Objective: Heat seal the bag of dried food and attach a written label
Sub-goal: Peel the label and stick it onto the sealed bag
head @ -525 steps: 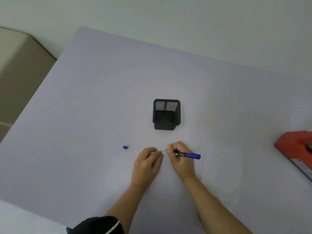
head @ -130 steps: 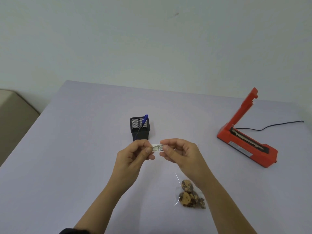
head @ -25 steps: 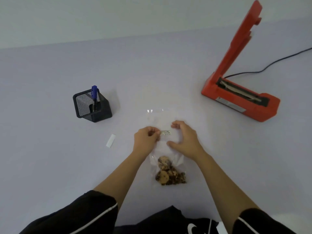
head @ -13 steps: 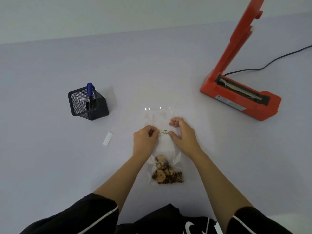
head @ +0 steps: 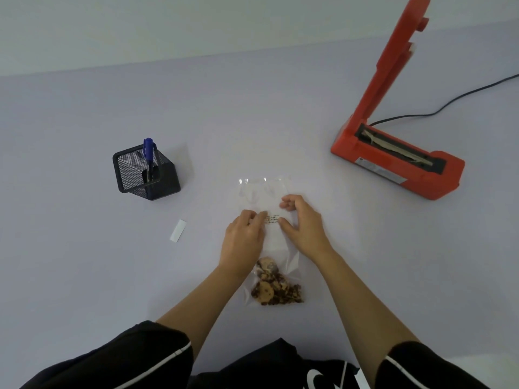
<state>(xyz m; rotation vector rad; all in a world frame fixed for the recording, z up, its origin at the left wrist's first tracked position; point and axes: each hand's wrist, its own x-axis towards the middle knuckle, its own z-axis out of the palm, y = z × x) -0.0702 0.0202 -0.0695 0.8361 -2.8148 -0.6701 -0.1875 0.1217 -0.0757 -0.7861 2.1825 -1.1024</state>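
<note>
- On the counter (head: 84,262), centre, found bag (head: 264,192) lying flat, dried food bunched at its near end.
- Noted label (head: 271,219), held in the air between both hands seconds ago, now down on the bag's clear middle.
- Observed left hand (head: 244,237) fingers together, flat over the label's left end; right hand (head: 303,223) thumb at its right end, fingers loosely curled on the film above.
- Recorded backing strip (head: 178,227) left of bag; pen (head: 148,153) back in holder (head: 146,172).
- Judged labelling nearly done, only pressing down left.
- Could not confirm top seal; sealer (head: 393,161) standing open, well apart.
</note>
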